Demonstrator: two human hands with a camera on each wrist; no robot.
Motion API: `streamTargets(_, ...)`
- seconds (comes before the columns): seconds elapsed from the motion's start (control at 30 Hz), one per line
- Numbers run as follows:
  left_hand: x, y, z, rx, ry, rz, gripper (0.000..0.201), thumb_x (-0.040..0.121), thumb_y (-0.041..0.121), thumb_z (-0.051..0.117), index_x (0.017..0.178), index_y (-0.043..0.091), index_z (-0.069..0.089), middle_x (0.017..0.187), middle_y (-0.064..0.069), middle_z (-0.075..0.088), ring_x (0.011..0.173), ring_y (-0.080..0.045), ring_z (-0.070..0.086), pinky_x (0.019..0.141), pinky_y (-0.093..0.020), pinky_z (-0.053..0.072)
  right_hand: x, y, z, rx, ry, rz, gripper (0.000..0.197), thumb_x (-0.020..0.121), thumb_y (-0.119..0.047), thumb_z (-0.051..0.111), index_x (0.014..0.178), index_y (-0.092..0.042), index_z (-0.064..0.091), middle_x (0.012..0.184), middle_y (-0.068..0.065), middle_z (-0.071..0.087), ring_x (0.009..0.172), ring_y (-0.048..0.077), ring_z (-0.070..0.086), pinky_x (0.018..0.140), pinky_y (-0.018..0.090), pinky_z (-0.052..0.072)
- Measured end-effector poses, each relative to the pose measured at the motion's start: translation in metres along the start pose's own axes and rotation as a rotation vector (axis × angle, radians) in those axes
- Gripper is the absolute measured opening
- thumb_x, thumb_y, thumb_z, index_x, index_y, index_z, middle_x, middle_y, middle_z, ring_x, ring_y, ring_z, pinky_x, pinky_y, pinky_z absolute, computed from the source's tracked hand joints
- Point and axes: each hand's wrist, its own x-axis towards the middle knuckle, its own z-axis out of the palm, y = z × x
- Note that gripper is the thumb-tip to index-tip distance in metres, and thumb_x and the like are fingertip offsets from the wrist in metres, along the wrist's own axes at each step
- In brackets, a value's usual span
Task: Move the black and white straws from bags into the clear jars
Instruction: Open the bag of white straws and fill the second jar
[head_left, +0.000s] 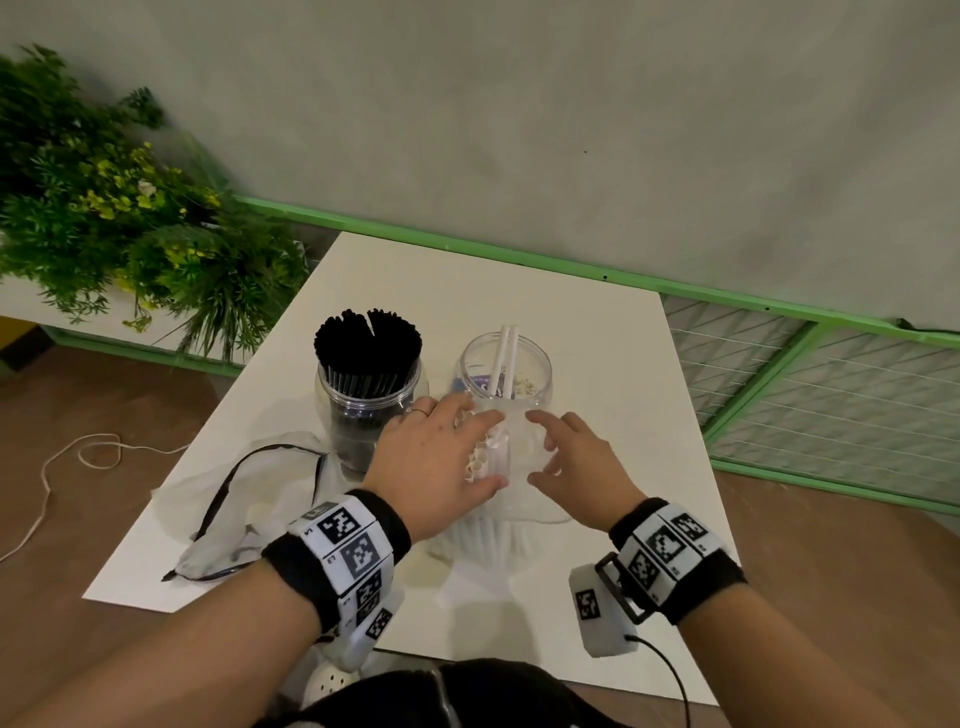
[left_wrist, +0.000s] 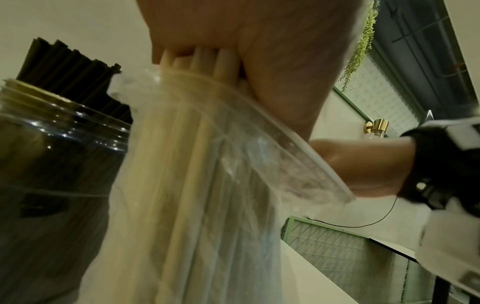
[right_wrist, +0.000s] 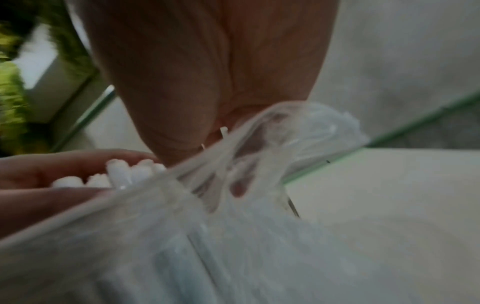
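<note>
Left hand (head_left: 434, 457) gripping white straws (head_left: 480, 457), clear bag (head_left: 519, 467) bunched

You've got the jar of black straws (head_left: 368, 358) standing upright toward the tabletop's far left, packed full, tips fanning above the rim. Just right of it sits your second clear jar (head_left: 503, 371), open-mouthed, two white straws (head_left: 505, 358) leaning up out of it. Nearer you, the clear bag (head_left: 519, 467) stands on end with a white straw bundle (head_left: 480, 457) poking from its open mouth, your left hand (head_left: 436, 467) wrapped round those tops. The empty bag (head_left: 249, 514) with its black zip strip lies crumpled by the near left edge
</note>
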Motion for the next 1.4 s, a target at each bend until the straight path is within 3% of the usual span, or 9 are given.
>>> streamTargets(0.23, -0.006, -0.001, -0.005, -0.035, -0.043, -0.031, 0.086, 0.071, 0.074, 0.049, 0.142, 0.031, 0.027, 0.136, 0.003, 0.041, 0.116, -0.022, 0.047, 0.098, -0.032, 0.041, 0.002, 0.01, 0.034, 0.177, -0.016, 0.079, 0.068, 0.077, -0.032, 0.078, 0.135, -0.027, 0.042, 0.109, -0.002, 0.044, 0.091, 0.014, 0.051, 0.093, 0.041, 0.045)
streamTargets(0.4, -0.007, -0.004, -0.008, -0.059, -0.034, -0.041, 0.09, 0.07, 0.07, 0.059, 0.142, 0.028, 0.026, 0.131, 0.001, 0.045, 0.114, -0.02, 0.048, 0.096, -0.029, 0.037, -0.006, 0.005, 0.039, -0.361, 0.077, -0.008, 0.062, 0.057, -0.061, 0.08, 0.105, -0.025, 0.066, 0.119, 0.003, 0.045, 0.102, 0.026, 0.049, 0.083, 0.042, 0.044)
streamTargets(0.47, -0.008, -0.002, -0.005, -0.045, -0.02, -0.036, 0.09, 0.069, 0.07, 0.059, 0.142, 0.026, 0.03, 0.126, 0.0, 0.049, 0.109, -0.022, 0.051, 0.092, -0.031, 0.041, -0.006, -0.005, 0.029, -0.478, 0.22, -0.116, 0.063, 0.043, -0.052, 0.088, 0.094, -0.02, 0.069, 0.119, 0.006, 0.046, 0.099, 0.027, 0.046, 0.075, 0.041, 0.047)
streamTargets(0.53, -0.008, -0.003, -0.001, -0.045, 0.006, -0.039, 0.09, 0.066, 0.071, 0.057, 0.14, 0.024, 0.036, 0.12, 0.0, 0.054, 0.104, -0.024, 0.055, 0.088, -0.034, 0.045, -0.005, -0.013, 0.023, -0.327, 0.265, -0.237, 0.069, 0.051, -0.03, 0.088, 0.112, -0.014, 0.061, 0.12, 0.007, 0.044, 0.101, 0.027, 0.048, 0.079, 0.036, 0.049)
streamTargets(0.67, -0.008, -0.004, 0.0, -0.036, 0.034, -0.011, 0.09, 0.066, 0.072, 0.053, 0.14, 0.024, 0.036, 0.116, 0.001, 0.057, 0.102, -0.023, 0.057, 0.086, -0.033, 0.047, 0.006, -0.018, 0.015, 0.241, -0.06, -0.135, 0.082, 0.073, -0.018, 0.079, 0.142, -0.016, 0.034, 0.123, -0.004, 0.034, 0.106, 0.01, 0.043, 0.084, 0.008, 0.039)
streamTargets(0.77, -0.007, -0.011, -0.008, -0.103, -0.05, 0.044, 0.098, 0.066, 0.073, 0.058, 0.146, 0.03, 0.021, 0.13, 0.004, 0.05, 0.114, -0.019, 0.051, 0.097, -0.033, 0.043, 0.016, -0.012, 0.017, 0.281, -0.227, -0.044, 0.083, 0.071, -0.027, 0.084, 0.141, -0.021, 0.038, 0.127, -0.001, 0.039, 0.112, 0.012, 0.043, 0.098, 0.024, 0.041)
streamTargets(0.9, -0.01, -0.034, -0.022, -0.222, -0.161, -0.002, 0.114, 0.058, 0.076, 0.065, 0.147, 0.037, 0.005, 0.143, 0.005, 0.041, 0.126, -0.016, 0.047, 0.102, -0.035, 0.041, 0.021, -0.006, 0.019, 0.339, -0.359, 0.05, 0.086, 0.071, -0.028, 0.084, 0.142, -0.027, 0.035, 0.125, 0.002, 0.039, 0.111, 0.014, 0.044, 0.093, 0.024, 0.038)
streamTargets(1.13, -0.017, -0.038, -0.011, -0.489, -0.214, -0.027, 0.112, 0.058, 0.052, 0.083, 0.145, 0.044, 0.013, 0.143, 0.012, 0.041, 0.126, -0.006, 0.042, 0.104, -0.024, 0.036, 0.032, -0.012, 0.011, 0.488, -0.47, 0.013, 0.086, 0.063, -0.015, 0.088, 0.13, -0.034, 0.039, 0.132, -0.001, 0.047, 0.118, 0.018, 0.048, 0.101, 0.033, 0.043)
streamTargets(1.4, -0.017, -0.036, -0.007, -0.548, -0.199, -0.019, 0.109, 0.055, 0.049, 0.084, 0.141, 0.042, 0.018, 0.138, 0.011, 0.038, 0.123, -0.004, 0.042, 0.105, -0.025, 0.037, 0.034, -0.021, 0.008, 0.65, -0.602, -0.062, 0.095, 0.061, 0.005, 0.082, 0.134, -0.029, 0.031, 0.13, -0.004, 0.054, 0.121, 0.004, 0.053, 0.098, 0.022, 0.047)
